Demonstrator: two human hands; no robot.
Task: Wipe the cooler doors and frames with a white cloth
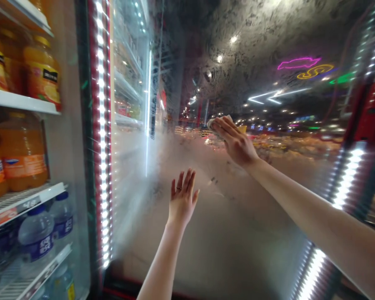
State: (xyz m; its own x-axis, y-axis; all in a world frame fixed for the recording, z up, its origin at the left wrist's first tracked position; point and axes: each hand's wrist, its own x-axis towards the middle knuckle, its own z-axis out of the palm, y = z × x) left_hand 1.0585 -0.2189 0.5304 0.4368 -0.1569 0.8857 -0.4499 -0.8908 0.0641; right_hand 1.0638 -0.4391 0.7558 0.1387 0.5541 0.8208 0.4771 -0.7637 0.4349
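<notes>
A tall glass fridge door (225,225) stands in front of me, its lower half fogged and its upper half streaked with wet marks. My right hand (239,143) presses a pale, crumpled cloth (210,123) against the glass near the upper edge of the fog; most of the cloth is hidden under the fingers. Lower and to the left, my left hand (183,196) is raised close to the fogged glass, fingers stretched out, a ring on one of them. Nothing is in it. Whether its fingertips touch the glass I cannot tell.
Left of the door, fridge shelves (25,102) hold orange drink bottles (25,166) and clear water bottles (36,231) with blue caps. A bright LED strip (102,125) runs up the left side, another LED strip (348,179) up the right. Neon lights (300,63) show in the glass.
</notes>
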